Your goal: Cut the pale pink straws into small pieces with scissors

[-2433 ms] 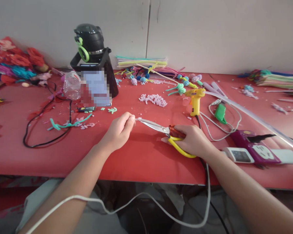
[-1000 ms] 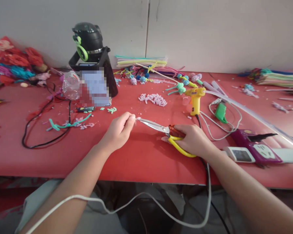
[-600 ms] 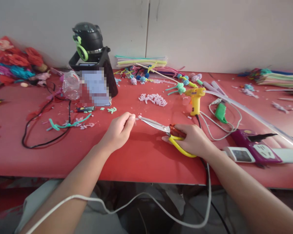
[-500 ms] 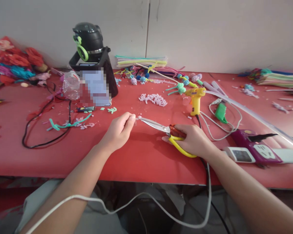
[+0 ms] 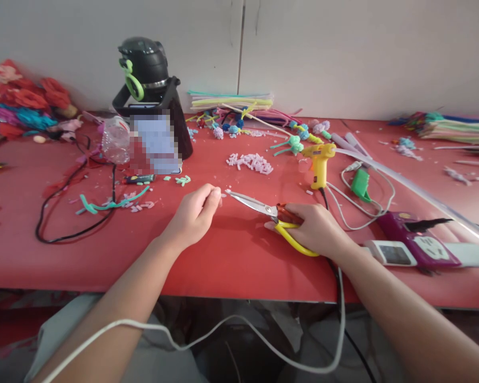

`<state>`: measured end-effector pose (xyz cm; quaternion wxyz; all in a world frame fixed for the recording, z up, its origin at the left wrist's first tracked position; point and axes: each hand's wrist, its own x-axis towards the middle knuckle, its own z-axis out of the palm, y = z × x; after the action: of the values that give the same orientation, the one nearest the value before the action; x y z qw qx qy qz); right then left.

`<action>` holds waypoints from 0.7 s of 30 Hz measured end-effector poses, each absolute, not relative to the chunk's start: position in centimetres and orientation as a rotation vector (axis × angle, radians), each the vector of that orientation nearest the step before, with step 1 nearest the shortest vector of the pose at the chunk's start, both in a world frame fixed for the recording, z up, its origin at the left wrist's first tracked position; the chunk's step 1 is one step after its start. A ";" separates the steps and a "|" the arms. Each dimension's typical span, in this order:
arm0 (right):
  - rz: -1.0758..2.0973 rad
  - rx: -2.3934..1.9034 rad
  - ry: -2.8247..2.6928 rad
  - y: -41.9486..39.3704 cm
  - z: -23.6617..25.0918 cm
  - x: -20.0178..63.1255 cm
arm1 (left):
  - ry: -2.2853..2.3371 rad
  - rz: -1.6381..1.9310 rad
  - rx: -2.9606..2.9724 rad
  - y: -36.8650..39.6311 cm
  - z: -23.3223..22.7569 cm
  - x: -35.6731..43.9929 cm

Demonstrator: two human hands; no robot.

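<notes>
My left hand (image 5: 198, 213) is closed in a pinch, thumb against forefinger, with a small pale pipe cleaner piece (image 5: 223, 195) just showing at the fingertips. Most of that piece is hidden by the fingers. In my right hand (image 5: 317, 226) are scissors (image 5: 255, 204) with one yellow and one reddish-orange handle. Their blades point left, nearly together, and the tips lie close beside the pale piece. Beyond the blades, a pile of short pale pink pipe cleaner bits (image 5: 250, 163) lies on the red table (image 5: 231, 266).
A yellow glue gun (image 5: 319, 166) stands right of the pile, with a purple power strip (image 5: 419, 239) nearer me. Left are a black bottle (image 5: 143, 61) in a holder, a blurred phone (image 5: 155, 141) and a black cable loop (image 5: 42, 213). Pipe cleaner bundles (image 5: 231, 101) line the wall.
The scissors' handles have drawn slightly closer together, with the lower yellow one a little higher. Both hands stay in nearly the same place.
</notes>
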<state>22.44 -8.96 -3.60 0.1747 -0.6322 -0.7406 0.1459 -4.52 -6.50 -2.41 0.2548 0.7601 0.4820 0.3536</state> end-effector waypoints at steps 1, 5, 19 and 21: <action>0.417 -1.785 -2.093 -9.0 -3.6 22.4 | 1.310 0.960 2.069 -6.5 -2.4 -4.5; 0.444 -1.749 -2.096 -9.2 -3.5 22.4 | 1.323 0.965 2.075 -6.5 -2.3 -4.4; 0.396 -1.774 -2.129 -9.0 -3.7 22.5 | 1.307 0.945 2.059 -6.5 -2.3 -4.4; 0.387 -1.786 -2.123 -9.0 -3.7 22.4 | 1.304 0.944 2.062 -6.5 -2.3 -4.4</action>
<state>22.41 -9.04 -3.66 0.1694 -0.6284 -0.7469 0.1362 -4.36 -6.47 -2.31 0.2598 0.7612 0.4814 0.3483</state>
